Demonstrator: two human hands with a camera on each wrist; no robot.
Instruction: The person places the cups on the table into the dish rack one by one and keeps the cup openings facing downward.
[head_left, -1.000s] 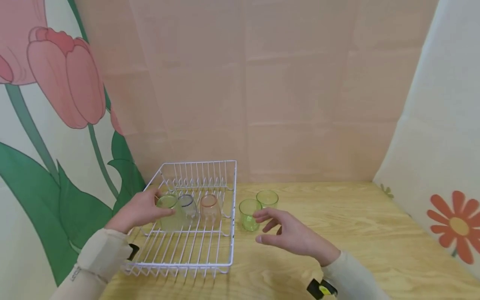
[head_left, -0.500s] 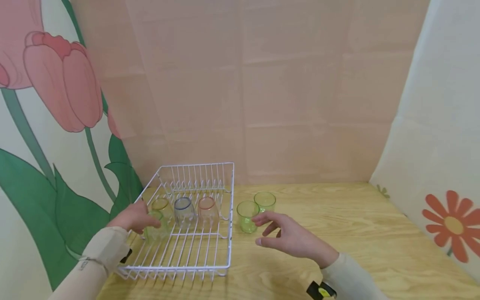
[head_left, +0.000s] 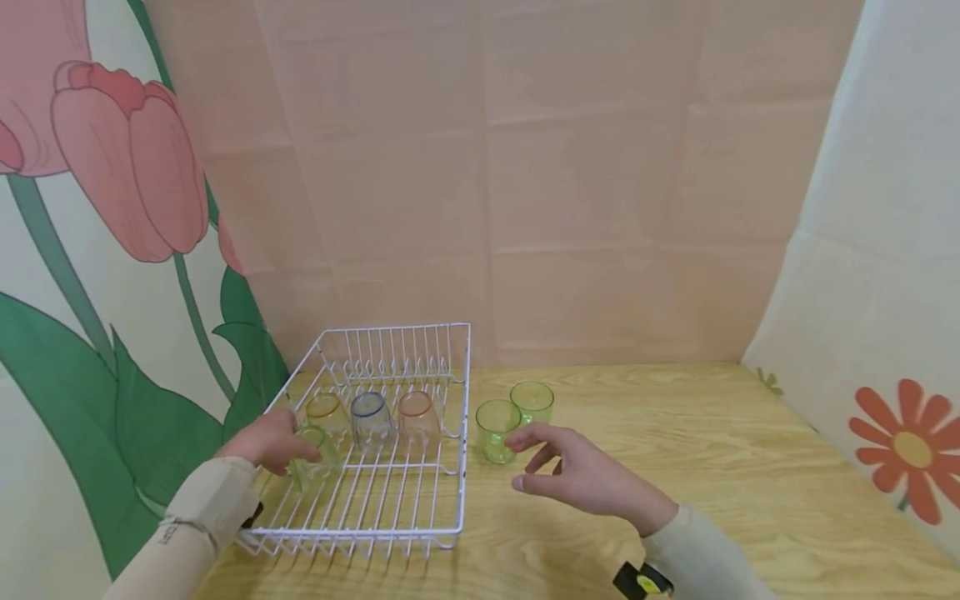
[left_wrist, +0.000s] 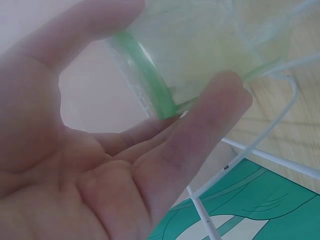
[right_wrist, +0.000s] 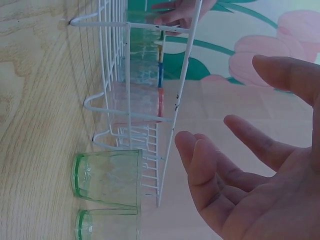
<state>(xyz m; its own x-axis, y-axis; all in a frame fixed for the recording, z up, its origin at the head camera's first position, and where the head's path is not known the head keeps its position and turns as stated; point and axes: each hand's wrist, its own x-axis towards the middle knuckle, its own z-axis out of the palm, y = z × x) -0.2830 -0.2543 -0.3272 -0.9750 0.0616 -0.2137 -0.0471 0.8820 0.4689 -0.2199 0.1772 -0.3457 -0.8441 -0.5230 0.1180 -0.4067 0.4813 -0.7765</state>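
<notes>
My left hand (head_left: 272, 442) is at the left side of a white wire dish rack (head_left: 397, 531), its thumb and fingers round a green glass (head_left: 321, 473). In the left wrist view that glass (left_wrist: 195, 45) is upside down, its thick green base toward the palm and its mouth by the rack wires. Behind it, upside down in a row, are a yellow glass (head_left: 327, 414), a blue glass (head_left: 371, 427) and an orange glass (head_left: 418, 427). My right hand (head_left: 581, 468) hovers with loosely bent fingers, holding nothing, just in front of an upright green glass (head_left: 496, 435).
A second upright green glass (head_left: 534, 400) stands close behind the first, right of the rack. The wooden table (head_left: 675, 442) meets a pink backdrop (head_left: 600, 183), with a tulip-printed cloth (head_left: 150, 375) along the left and a flower-printed one (head_left: 885, 292) along the right.
My left hand has carried the green glass left and down, from in front of the yellow and blue glasses to the rack's left side. My right hand stays in place.
</notes>
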